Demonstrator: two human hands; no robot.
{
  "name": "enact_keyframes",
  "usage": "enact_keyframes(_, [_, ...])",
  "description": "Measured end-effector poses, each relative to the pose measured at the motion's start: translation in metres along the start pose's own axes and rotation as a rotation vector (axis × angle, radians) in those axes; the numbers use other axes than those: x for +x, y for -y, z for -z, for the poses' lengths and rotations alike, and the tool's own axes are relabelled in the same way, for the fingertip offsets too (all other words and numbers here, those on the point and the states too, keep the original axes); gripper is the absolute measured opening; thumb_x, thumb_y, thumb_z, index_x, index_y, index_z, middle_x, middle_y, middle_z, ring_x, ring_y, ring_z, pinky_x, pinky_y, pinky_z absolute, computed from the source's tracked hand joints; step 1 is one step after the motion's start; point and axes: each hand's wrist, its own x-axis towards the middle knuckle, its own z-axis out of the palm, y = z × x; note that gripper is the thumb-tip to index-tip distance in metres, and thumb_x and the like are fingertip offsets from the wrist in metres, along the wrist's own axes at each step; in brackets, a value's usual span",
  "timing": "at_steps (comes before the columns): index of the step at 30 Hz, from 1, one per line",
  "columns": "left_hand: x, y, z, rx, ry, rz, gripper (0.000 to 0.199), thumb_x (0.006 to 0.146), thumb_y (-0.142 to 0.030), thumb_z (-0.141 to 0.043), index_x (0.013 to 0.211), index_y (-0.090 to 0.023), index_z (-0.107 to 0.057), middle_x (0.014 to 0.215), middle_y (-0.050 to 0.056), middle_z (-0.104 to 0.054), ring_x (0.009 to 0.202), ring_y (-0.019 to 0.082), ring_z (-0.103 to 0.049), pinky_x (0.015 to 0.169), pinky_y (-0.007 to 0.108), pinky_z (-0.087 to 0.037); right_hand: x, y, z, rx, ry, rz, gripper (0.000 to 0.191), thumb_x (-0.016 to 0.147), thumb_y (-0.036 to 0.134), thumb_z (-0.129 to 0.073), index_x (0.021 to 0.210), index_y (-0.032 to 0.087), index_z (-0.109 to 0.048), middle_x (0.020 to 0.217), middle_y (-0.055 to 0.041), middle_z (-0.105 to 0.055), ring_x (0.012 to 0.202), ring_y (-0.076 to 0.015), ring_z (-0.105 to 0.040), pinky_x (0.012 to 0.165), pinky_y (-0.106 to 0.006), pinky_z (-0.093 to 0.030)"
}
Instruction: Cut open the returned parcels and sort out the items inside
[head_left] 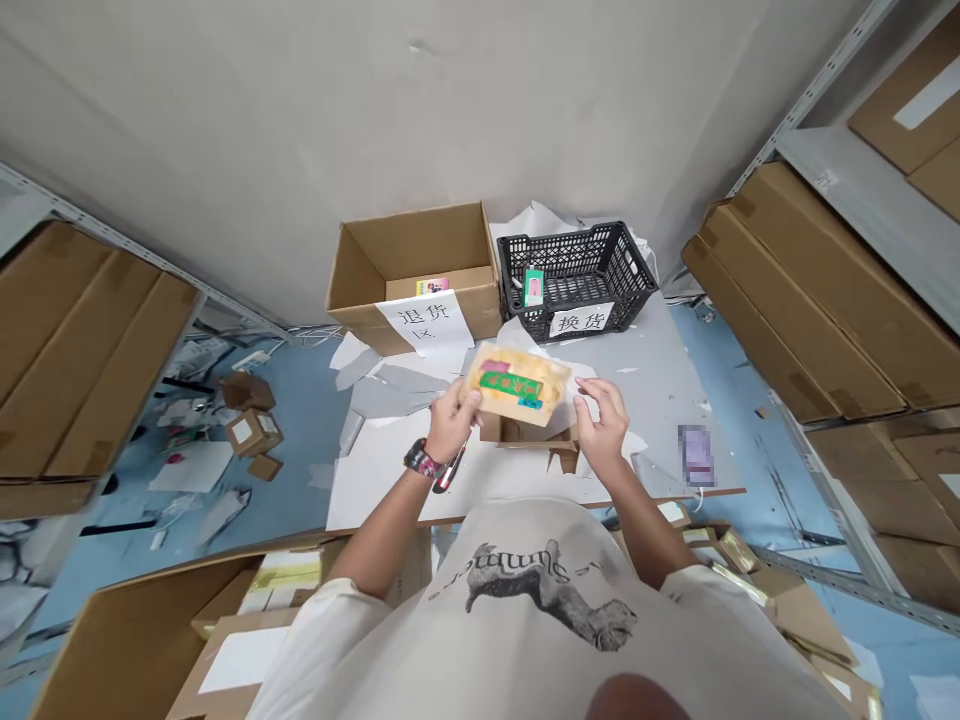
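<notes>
My left hand (452, 418) grips the left end of a flat package (514, 385) between thumb and fingers. The package is yellowish, with a green banner and pink and blue patches; its small print is blurred. Close by its right edge, my right hand (604, 420) has thumb and index finger apart, beside some whitish translucent wrapping. Below the package sits a small open cardboard box (536, 445), partly hidden by it. A red and black cutter (448, 472) lies on the white table (390, 490) near my left wrist.
At the back stand a large open carton (420, 240) with a paper sign and a black plastic crate (577, 285) holding a green box (533, 287). Torn paper (390, 390) lies at left. A phone-like object (697, 455) rests at right. Carton-laden shelves flank both sides.
</notes>
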Motion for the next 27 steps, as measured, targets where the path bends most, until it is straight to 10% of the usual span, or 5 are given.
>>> enact_keyframes(4, [0.086,0.017,0.030,-0.251,-0.194,0.001,0.059,0.098,-0.078,-0.078,0.113,-0.022,-0.069,0.074,-0.001,-0.074,0.054,0.013,-0.069,0.051,0.022,-0.054,-0.001,-0.015,-0.011,0.065,0.149,-0.098,0.029,0.114,0.030,-0.061,0.133,0.030,-0.082,0.121,-0.0103,-0.079,0.112,-0.0275,-0.077,0.100,-0.047,-0.067])
enact_keyframes(10, [0.188,0.056,0.042,-0.420,-0.465,0.073,0.067,0.099,-0.055,-0.086,0.154,-0.028,-0.059,0.131,0.012,-0.082,0.114,0.021,-0.082,0.101,0.037,-0.067,-0.008,-0.080,-0.045,-0.058,0.453,-0.261,0.036,0.107,0.029,-0.061,0.137,0.026,-0.080,0.132,-0.0126,-0.077,0.127,-0.0325,-0.069,0.112,-0.051,-0.059])
enact_keyframes(15, [0.156,0.099,-0.007,-0.019,-0.264,0.268,0.076,0.087,-0.045,-0.094,0.153,-0.022,-0.065,0.150,0.021,-0.074,0.145,0.033,-0.070,0.124,0.050,-0.053,-0.017,-0.137,-0.070,-0.330,0.498,-0.439,0.059,0.092,0.031,-0.080,0.149,0.018,-0.074,0.142,-0.0200,-0.072,0.138,-0.0417,-0.055,0.120,-0.057,-0.048])
enact_keyframes(20, [0.122,0.118,-0.047,0.243,-0.021,0.506,0.077,0.083,-0.034,-0.094,0.153,-0.012,-0.069,0.118,0.016,-0.084,0.117,0.033,-0.079,0.113,0.048,-0.058,-0.042,-0.143,-0.076,-0.375,0.515,-0.505,0.040,0.093,0.021,-0.077,0.133,0.019,-0.081,0.120,-0.0175,-0.080,0.124,-0.0388,-0.057,0.111,-0.049,-0.049])
enact_keyframes(27, [0.066,0.098,-0.082,0.389,0.297,-0.084,0.029,0.105,-0.023,-0.060,0.111,-0.023,-0.088,0.120,0.011,-0.082,0.110,0.027,-0.074,0.110,0.042,-0.057,-0.080,-0.116,-0.068,-0.284,0.735,-0.383,0.027,0.104,0.012,-0.057,0.108,0.021,-0.082,0.111,-0.0122,-0.081,0.112,-0.0306,-0.068,0.102,-0.040,-0.053])
